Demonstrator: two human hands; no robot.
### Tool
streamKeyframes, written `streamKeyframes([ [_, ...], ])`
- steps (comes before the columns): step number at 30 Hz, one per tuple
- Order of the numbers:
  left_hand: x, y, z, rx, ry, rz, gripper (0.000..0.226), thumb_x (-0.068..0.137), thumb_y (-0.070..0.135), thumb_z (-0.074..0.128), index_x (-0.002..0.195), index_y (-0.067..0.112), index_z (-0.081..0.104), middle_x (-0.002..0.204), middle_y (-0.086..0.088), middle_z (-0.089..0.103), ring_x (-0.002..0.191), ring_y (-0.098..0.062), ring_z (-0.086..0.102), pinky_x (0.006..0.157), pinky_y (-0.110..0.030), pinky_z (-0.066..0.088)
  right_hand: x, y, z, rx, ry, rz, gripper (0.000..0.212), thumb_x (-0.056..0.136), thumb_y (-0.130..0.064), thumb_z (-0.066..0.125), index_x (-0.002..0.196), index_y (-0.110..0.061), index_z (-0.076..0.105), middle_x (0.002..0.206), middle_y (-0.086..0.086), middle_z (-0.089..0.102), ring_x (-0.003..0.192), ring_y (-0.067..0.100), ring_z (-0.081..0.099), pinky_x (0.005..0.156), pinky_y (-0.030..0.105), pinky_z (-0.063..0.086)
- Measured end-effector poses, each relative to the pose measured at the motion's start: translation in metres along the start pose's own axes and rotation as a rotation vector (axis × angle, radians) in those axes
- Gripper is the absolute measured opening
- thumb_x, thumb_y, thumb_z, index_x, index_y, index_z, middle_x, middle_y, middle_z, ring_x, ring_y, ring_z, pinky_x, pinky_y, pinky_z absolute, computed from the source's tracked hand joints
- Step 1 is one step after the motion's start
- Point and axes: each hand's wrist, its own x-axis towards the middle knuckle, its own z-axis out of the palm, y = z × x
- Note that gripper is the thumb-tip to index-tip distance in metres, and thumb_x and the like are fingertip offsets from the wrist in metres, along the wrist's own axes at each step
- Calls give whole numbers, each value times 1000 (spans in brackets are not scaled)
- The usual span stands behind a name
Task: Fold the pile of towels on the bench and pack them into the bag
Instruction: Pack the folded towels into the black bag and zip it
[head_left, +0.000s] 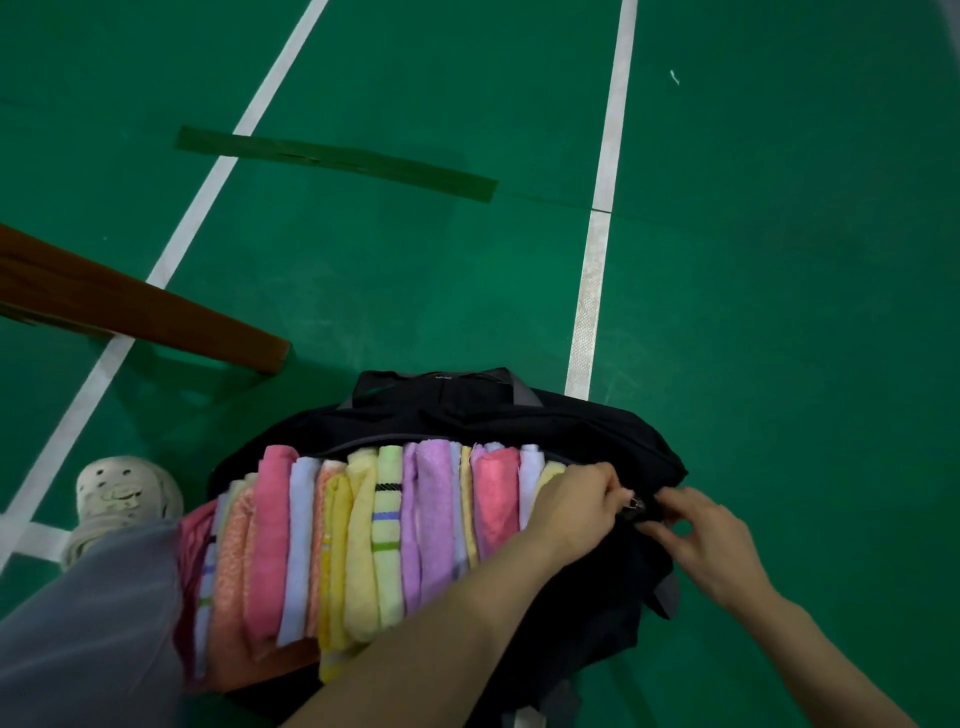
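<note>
Towels (374, 530) are all folded and standing on edge in a tight row inside the black bag (519, 415), which sits on the green court floor (779, 260) just in front of the person. No towels show on the bit of wooden tabletop (130, 306) in view at left, so packing looks done & the step in hand is prob. zipping up. Left hand (576, 499) is at the bag's right end, fingers curled in and, as far as the blur lets me tell, pinching the small metal zip pull (636, 502). Right hand (711, 540) is just beside it, fingers bent and pinching the bag's cloth past the end of the zip. Handling: terry is soft, light & springy, so the row bulges above the opening (it will likely push back against the zip). The bag is limp fabric w/ no stiff walls, so the end needs holding taut while the pull runs. Best holds, I'd judge: the pull tab itself, plus the cloth at the zip end as anchor. Risk: a towel edge catching in the teeth, esp. the yellow one nearest the left hand.
</note>
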Motion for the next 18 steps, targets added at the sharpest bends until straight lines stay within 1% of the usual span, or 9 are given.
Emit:
streamKeyframes([
  [1,1,-3,-2,43,-15,21,22,96,23,50,90,3,59,91,-17,65,85,-29,59,78,-39,46,2,0,-5,-20,-30,-15,12,80,-25,71,84,-21,61,80,-8,51,80,16,53,64,29,31],
  [3,2,-7,-2,55,-68,35,22,96,20,49,91,1,58,93,-19,65,86,-31,60,81,-41,46,2,3,-11,-49,-90,-24,20,81,-27,69,78,-31,50,81,-12,47,80,11,47,65,29,29],
  [6,-3,-9,1,36,-118,35,21,96,17,47,90,0,56,91,-19,63,87,-33,59,81,-44,46,-1,15,-11,-2,-96,-37,26,77,-31,70,71,-40,46,77,-14,50,76,8,51,65,33,36],
  [9,-15,-23,-1,30,-111,12,19,97,18,46,87,4,55,83,-14,57,82,-26,54,81,-35,42,-9,29,-11,86,-100,-44,36,74,-25,76,76,-43,44,87,-20,52,78,2,52,65,29,39],
  [11,-26,-38,-6,-28,-117,-14,18,97,19,47,82,9,52,81,-10,55,77,-20,51,69,-27,37,-13,35,-17,134,-119,-51,44,70,-19,80,75,-45,45,86,-24,53,80,-4,53,67,27,38],
  [13,-36,-56,-14,-73,-127,-36,24,96,20,49,73,17,45,72,0,51,67,-12,46,65,-23,34,-14,38,-19,166,-136,-46,44,71,-20,80,71,-48,46,82,-24,54,78,-4,54,67,27,39],
  [15,-44,-68,-22,-125,-129,-68,28,96,21,51,69,21,42,65,8,47,61,-7,43,64,-24,36,-12,35,-14,159,-124,-12,41,73,-18,79,70,-44,47,82,-24,56,76,-2,56,67,29,41],
  [17,-47,-72,-28,-138,-109,-75,23,95,22,51,73,18,45,64,9,47,63,-11,45,64,-26,39,-9,29,-11,68,-132,55,31,75,-25,76,69,-31,46,77,-16,60,76,1,60,66,34,44],
  [18,-48,-71,-31,-129,-89,-64,21,95,22,51,76,16,46,64,9,46,65,-13,45,63,-27,38,-8,22,-12,-25,-135,90,34,76,-30,75,65,-26,44,73,-11,59,79,9,63,64,35,45],
])
